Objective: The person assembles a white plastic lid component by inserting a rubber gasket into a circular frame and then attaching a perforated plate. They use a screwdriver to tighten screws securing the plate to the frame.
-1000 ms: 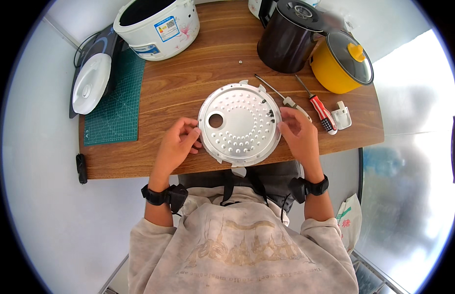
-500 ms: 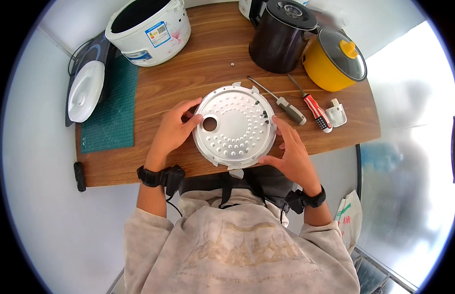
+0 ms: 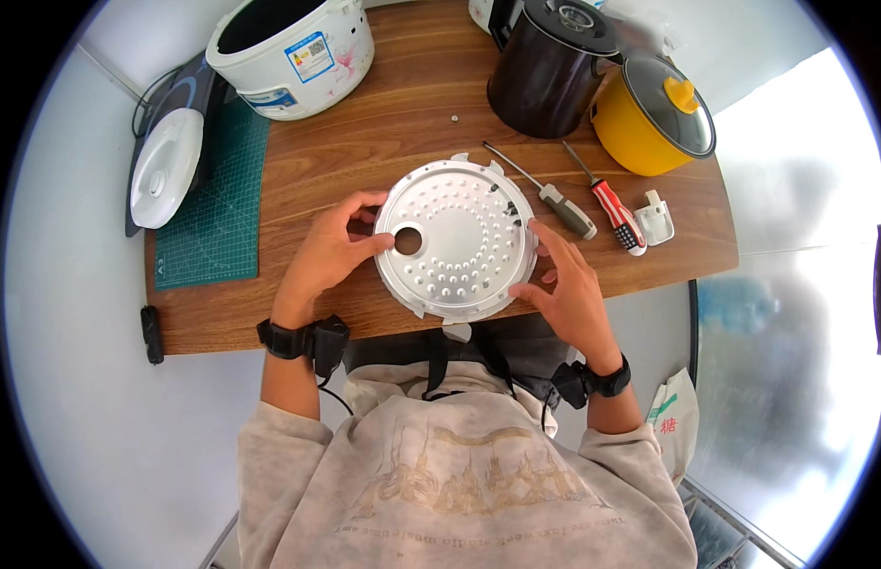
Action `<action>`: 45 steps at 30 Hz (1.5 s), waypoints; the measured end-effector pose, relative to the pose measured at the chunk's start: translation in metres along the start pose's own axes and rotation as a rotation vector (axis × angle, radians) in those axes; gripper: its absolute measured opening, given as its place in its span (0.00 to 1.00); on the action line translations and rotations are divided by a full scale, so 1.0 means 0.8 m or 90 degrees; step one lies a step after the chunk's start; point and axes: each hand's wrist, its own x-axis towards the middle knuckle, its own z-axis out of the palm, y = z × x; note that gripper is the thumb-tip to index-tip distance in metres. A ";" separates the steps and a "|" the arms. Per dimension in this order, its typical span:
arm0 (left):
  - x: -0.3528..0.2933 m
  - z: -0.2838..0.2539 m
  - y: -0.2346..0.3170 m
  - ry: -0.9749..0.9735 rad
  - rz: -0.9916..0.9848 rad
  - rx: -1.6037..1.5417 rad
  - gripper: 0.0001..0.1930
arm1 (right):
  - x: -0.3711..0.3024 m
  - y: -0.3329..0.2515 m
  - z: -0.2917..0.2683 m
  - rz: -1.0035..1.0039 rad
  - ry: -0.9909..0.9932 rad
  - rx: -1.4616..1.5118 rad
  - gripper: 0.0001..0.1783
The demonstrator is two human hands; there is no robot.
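Wood-grain tabletop [image 3: 412, 85] stood against pale walls. At far left, white oval lid [image 3: 167, 171] beside green cutting mat [image 3: 208, 251]; white rice-cooker body [image 3: 338, 81] behind. Left hand [image 3: 331, 245] touched left rim of dimpled round metal plate [image 3: 452, 237], which sat at table's near edge between hands. Right hand [image 3: 571, 292], well apart from left, had thumb and fingers spread at right rim; couldn't tell whether either gripped. Rightward: dark kettle [image 3: 545, 85], grey-handled screwdriver [image 3: 568, 211], red-handled screwdriver [image 3: 619, 216], yellow pot [image 3: 635, 133].
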 end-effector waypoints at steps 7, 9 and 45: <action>-0.002 0.001 -0.001 -0.009 -0.004 -0.014 0.30 | 0.003 0.001 -0.002 0.037 -0.004 0.021 0.44; -0.002 0.001 0.001 -0.015 -0.015 -0.019 0.30 | 0.003 0.006 -0.001 0.018 0.008 0.031 0.43; -0.006 0.003 0.009 0.000 -0.034 0.022 0.29 | 0.008 0.011 -0.009 -0.008 -0.012 0.053 0.40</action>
